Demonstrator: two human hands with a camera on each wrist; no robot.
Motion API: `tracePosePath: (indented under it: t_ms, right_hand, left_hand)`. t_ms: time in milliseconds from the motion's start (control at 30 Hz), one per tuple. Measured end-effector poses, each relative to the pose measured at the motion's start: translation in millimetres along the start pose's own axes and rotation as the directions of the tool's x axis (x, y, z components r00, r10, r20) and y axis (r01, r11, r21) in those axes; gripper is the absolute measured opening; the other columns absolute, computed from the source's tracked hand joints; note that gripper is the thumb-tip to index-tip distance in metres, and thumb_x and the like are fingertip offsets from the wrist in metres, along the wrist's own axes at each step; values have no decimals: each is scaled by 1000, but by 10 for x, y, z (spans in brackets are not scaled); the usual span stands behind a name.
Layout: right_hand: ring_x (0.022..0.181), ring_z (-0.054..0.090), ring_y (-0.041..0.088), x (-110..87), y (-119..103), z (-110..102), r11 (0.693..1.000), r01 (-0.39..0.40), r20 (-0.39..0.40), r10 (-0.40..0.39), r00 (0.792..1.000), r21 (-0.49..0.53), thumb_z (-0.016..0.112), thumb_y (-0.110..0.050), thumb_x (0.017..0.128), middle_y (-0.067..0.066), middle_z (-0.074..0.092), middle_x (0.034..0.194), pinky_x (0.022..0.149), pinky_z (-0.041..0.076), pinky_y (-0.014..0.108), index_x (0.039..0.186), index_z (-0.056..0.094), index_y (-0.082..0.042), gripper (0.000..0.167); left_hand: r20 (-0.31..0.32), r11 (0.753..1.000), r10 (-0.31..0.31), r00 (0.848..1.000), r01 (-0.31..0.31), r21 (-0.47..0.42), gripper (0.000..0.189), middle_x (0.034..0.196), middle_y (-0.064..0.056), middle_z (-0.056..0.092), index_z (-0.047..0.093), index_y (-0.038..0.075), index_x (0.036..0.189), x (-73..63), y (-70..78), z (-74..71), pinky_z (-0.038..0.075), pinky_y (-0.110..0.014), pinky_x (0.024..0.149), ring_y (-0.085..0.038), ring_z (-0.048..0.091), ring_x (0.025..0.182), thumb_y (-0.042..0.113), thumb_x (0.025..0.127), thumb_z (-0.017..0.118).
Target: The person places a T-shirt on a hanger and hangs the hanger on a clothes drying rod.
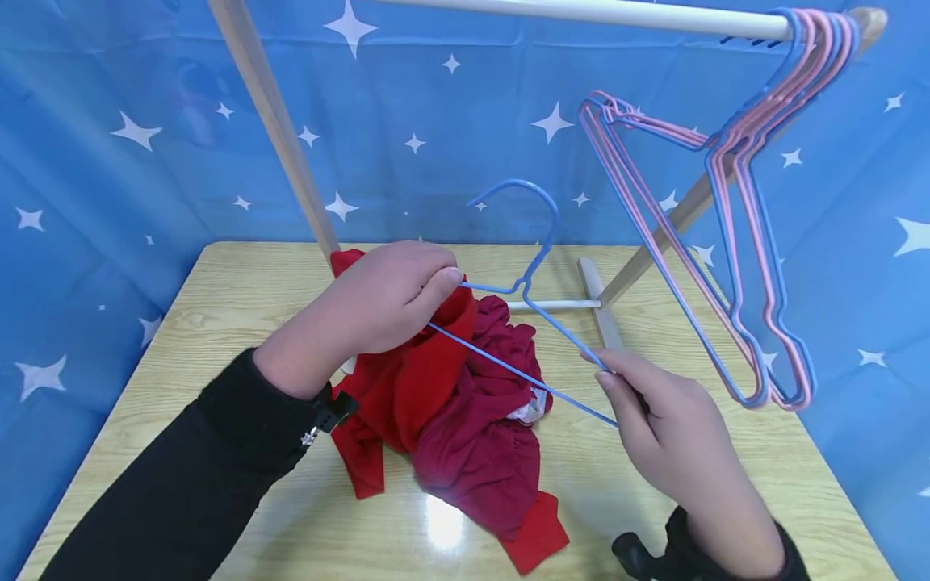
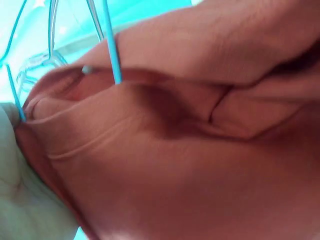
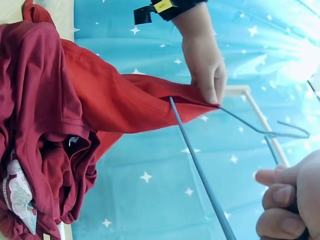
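Note:
My left hand pinches the edge of a red garment and lifts it. One arm of a blue clothes hanger reaches into the garment's opening, as the hanger wires in the left wrist view show. The hanger's other arm is gripped near its end by my right hand, its hook pointing up and away. Under and beside the lifted part, a dark red garment lies bunched on the table, with a white printed label showing. The hanger's left end is hidden in the cloth.
Several pink and blue hangers hang from the white rail at the upper right. Wooden rack posts stand on both sides of the wooden table. A blue star-patterned curtain surrounds it.

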State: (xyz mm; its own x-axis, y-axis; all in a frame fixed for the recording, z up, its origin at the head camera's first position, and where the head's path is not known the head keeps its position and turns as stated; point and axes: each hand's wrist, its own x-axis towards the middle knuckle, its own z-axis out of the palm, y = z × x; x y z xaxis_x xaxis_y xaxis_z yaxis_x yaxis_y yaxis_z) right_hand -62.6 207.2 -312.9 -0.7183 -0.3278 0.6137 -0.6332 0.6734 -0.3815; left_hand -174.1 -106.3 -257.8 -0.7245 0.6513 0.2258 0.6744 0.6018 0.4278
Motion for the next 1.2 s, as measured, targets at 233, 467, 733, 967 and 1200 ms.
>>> tracePosePath:
  t_ms: [233,467,733,967,1200]
  right_hand:
    - [53,35,-1,-37,29,113,998,56,-64,-54,996,25,49,-37,110,-12,41,66,51,32,17,113,73,-3,42]
    - [51,32,1,9,37,89,997,48,-117,-41,992,53,50,-40,109,-9,40,64,50,30,17,113,74,2,48]
    - [55,32,-2,52,119,-33,995,73,-81,-68,994,71,51,-37,109,-9,47,69,54,32,17,115,74,0,44]
    - [53,31,0,104,126,-56,995,86,-77,-82,994,49,49,-38,110,-11,42,66,53,31,17,114,74,-1,45]
    - [51,32,2,176,126,84,995,92,-95,-96,991,-38,45,-42,110,-12,40,62,48,29,21,117,74,-1,51]
  left_hand:
    - [-3,998,-9,1000,9,59,20,102,-4,62,65,7,111,-141,-113,-102,49,-41,89,-21,59,95,19,100,53]
    - [-124,914,-2,992,53,403,28,95,-9,65,70,6,110,-164,-134,-184,52,-45,83,-28,62,87,31,101,65]
    - [-127,933,159,979,-107,345,31,74,-2,43,59,14,74,-193,-153,-254,38,-37,64,-18,43,66,29,101,67]
    - [-106,951,166,980,-131,280,33,74,-1,43,56,15,73,-146,-118,-202,37,-34,61,-15,42,65,28,101,67]
    - [-112,943,-9,994,46,329,29,68,0,46,56,12,84,-108,-20,-97,42,-34,59,-15,48,60,32,103,63]
